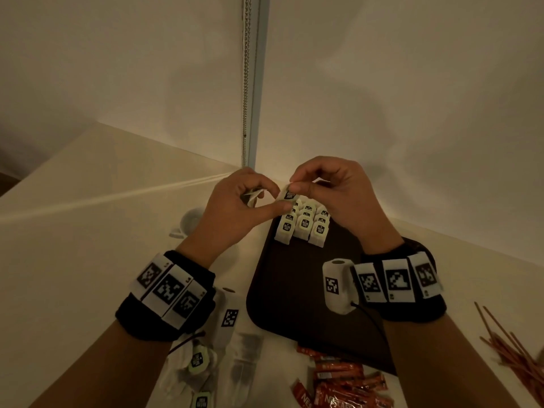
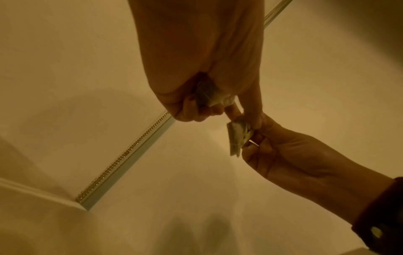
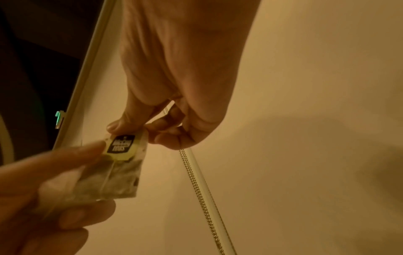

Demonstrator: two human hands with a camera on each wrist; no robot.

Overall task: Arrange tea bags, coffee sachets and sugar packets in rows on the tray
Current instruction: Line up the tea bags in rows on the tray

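Note:
My right hand (image 1: 297, 185) pinches the top of one tea bag (image 1: 290, 194) between thumb and forefinger, just above the far end of the dark tray (image 1: 294, 290). In the right wrist view that tea bag (image 3: 122, 163) hangs below the pinch, its black and yellow tag facing the camera. My left hand (image 1: 265, 201) curls round a small bunch of tea bags (image 1: 253, 194) and its thumb touches the hanging bag. The left wrist view shows the bunch (image 2: 209, 96) tucked in the palm. Three short rows of tea bags (image 1: 303, 225) lie on the tray's far end.
Red coffee sachets (image 1: 338, 384) lie heaped by the tray's near edge. Loose tea bags (image 1: 197, 360) sit at the lower left. Thin red-brown sticks (image 1: 512, 348) are piled at the right. A white cup (image 1: 191, 219) stands left of the tray. Walls meet close behind.

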